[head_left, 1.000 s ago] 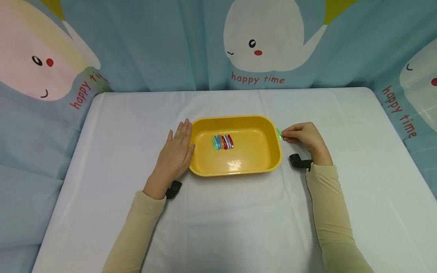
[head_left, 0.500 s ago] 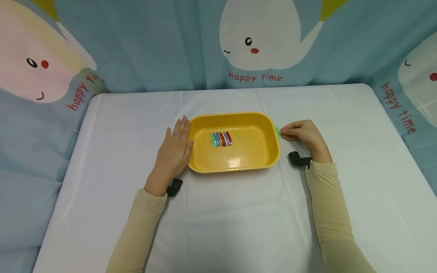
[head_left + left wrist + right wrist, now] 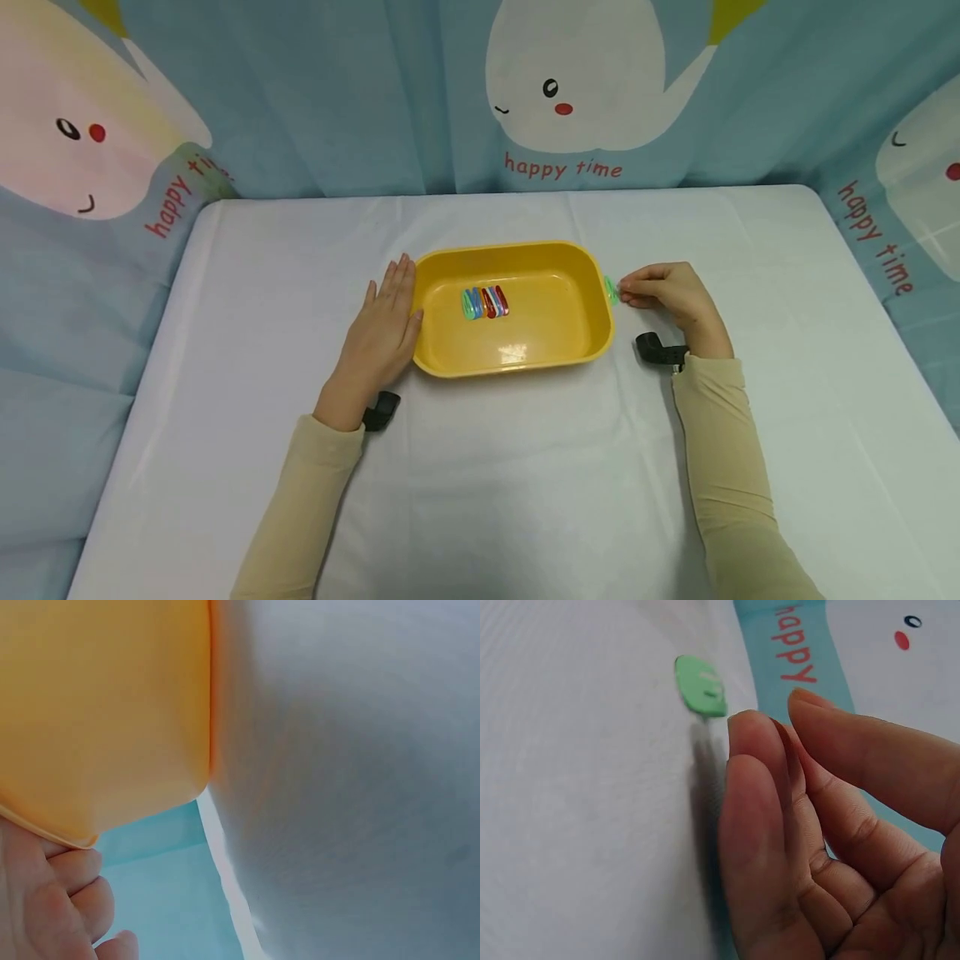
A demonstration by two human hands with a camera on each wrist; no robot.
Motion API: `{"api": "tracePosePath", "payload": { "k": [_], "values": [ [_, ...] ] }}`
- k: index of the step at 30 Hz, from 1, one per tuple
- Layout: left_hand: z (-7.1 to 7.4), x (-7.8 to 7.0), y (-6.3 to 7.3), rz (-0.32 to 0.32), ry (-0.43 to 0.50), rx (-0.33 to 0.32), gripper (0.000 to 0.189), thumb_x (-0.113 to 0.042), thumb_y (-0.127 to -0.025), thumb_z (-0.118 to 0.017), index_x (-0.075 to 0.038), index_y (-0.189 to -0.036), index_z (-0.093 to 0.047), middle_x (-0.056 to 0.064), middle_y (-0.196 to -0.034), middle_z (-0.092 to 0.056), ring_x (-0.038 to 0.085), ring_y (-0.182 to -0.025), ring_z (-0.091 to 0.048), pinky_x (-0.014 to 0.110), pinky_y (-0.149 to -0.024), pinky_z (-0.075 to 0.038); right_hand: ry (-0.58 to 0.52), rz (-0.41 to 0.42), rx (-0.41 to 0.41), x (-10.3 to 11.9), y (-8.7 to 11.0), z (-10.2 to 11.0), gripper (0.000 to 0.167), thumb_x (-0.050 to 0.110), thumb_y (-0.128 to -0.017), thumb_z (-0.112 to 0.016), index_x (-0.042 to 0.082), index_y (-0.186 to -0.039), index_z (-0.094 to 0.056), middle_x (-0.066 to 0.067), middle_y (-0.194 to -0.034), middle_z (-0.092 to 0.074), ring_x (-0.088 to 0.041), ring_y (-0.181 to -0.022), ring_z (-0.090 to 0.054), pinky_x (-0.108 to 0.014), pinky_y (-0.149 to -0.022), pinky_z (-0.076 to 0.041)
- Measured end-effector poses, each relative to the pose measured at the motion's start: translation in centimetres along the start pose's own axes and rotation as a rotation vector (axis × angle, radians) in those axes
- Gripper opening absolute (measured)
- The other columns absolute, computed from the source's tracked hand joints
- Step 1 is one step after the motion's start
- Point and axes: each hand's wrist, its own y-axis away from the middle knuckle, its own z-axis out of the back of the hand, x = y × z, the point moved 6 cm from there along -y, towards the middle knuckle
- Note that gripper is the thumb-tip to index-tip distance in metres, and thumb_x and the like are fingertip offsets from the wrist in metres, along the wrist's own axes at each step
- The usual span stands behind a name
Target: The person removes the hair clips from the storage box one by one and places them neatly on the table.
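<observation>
A yellow tray [image 3: 517,354] lies on the white-covered table. My left hand [image 3: 380,333] rests flat against its left end, fingers straight; the left wrist view shows fingertips at the tray's rim. Inside the tray, several small coloured oval pieces [image 3: 485,302] in green, blue, orange, red and white form a tight row. A similar green piece [image 3: 700,687] lies just outside the tray's right end, on the table. Beside it is my right hand [image 3: 670,297], fingers loosely bent. The right wrist view shows the green piece just beyond the fingertips; whether they touch is unclear.
Pale blue curtains [image 3: 360,100] with whale prints hang behind the table [image 3: 480,467] and at its sides. A black camera [image 3: 381,411] sits at the left wrist, another black camera [image 3: 660,348] at the right.
The head view has shifted slightly. The tray, both hands and the green piece hold almost the same places relative to each other.
</observation>
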Motion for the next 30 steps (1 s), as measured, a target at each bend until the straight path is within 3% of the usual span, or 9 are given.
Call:
{"api": "tracePosePath", "payload": {
  "k": [13, 21, 30],
  "values": [
    [0.0, -0.3, -0.8, -0.019, 0.003, 0.012, 0.060, -0.024, -0.103, -0.032, 0.000, -0.150, -0.005, 0.009, -0.157, -0.002, 0.020, -0.144, 0.001, 0.043, -0.115, -0.002, 0.001, 0.130, -0.020, 4.0, 2.1, -0.1, 0.007, 0.006, -0.085, -0.068, 0.001, -0.086, -0.073, -0.001, -0.077, -0.070, -0.014, -0.070, -0.068, -0.025, -0.068, -0.055],
    [0.0, -0.1, -0.7, -0.012, 0.013, 0.001, 0.059, -0.023, -0.102, -0.032, 0.001, -0.150, -0.006, 0.010, -0.157, -0.002, 0.021, -0.144, 0.001, 0.043, -0.115, -0.002, 0.007, 0.240, 0.020, 7.5, 3.0, -1.9, 0.006, 0.003, -0.084, -0.069, -0.002, -0.086, -0.072, -0.005, -0.081, -0.070, -0.017, -0.071, -0.069, -0.026, -0.068, -0.056],
    [-0.1, 0.2, -0.3, -0.010, 0.013, -0.005, 0.059, -0.024, -0.103, -0.031, 0.001, -0.150, -0.005, 0.011, -0.157, -0.002, 0.022, -0.144, 0.001, 0.045, -0.115, -0.003, 0.037, 0.252, 0.061, 9.3, 3.0, -4.1, 0.011, 0.006, -0.083, -0.072, -0.003, -0.089, -0.072, -0.004, -0.080, -0.071, -0.016, -0.072, -0.068, -0.026, -0.069, -0.056]
  ]
}}
